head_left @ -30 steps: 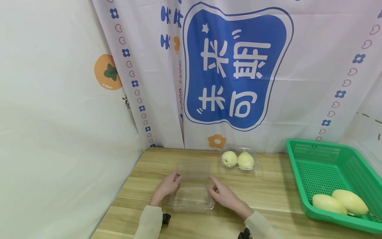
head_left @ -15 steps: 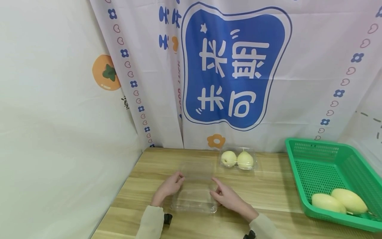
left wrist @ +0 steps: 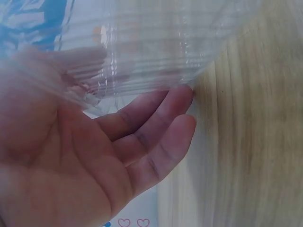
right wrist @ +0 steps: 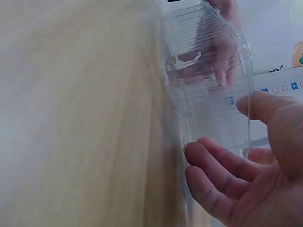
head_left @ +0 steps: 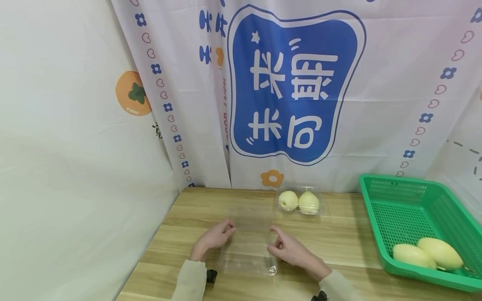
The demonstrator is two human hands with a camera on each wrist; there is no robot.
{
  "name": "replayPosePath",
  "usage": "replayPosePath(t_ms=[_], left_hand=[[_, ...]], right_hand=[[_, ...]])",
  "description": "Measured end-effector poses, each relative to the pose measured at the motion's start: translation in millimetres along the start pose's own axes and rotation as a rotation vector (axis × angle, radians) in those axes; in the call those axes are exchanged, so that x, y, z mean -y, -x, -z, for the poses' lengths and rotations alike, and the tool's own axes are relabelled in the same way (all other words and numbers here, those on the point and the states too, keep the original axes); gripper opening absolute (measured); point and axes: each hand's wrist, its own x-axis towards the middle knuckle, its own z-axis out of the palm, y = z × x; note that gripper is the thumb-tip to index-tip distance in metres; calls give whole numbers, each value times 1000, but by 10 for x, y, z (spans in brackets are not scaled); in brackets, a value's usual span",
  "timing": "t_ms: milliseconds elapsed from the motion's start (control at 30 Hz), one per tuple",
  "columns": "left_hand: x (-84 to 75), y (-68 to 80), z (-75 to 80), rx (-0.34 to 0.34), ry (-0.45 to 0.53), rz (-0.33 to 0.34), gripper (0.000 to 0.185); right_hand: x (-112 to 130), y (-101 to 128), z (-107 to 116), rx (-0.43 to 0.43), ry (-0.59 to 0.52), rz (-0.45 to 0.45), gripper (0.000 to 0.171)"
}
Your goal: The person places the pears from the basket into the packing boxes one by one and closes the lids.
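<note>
A clear plastic clamshell box is over the wooden table in front of me, its lid folded back toward the far side. My left hand holds its left side; in the left wrist view the ribbed plastic crosses in front of the thumb, with curled fingers under its edge. On the opposite side, my right hand pinches the box. The right wrist view shows the thumb at the rim of the clear box and the fingers bent below.
Behind the box, a clear container with two pale yellow pears stands by the curtain. A green basket at the right holds two pale yellow fruits. A white wall bounds the left side.
Both hands and the clear box have shifted slightly to the right and toward me. The pears and the green basket stay where they were.
</note>
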Motion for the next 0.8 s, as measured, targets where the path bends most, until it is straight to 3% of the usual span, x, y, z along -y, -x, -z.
replayPosePath(t_ms=[233, 533, 800], left_hand=[[-24, 31, -8, 52, 4, -27, 24], [-61, 69, -28, 137, 93, 26, 28], [-97, 68, -88, 180, 148, 25, 30]], right_hand=[[-18, 39, 59, 32, 37, -4, 67], [-43, 120, 98, 34, 36, 18, 53], [-110, 202, 148, 31, 27, 27, 53]])
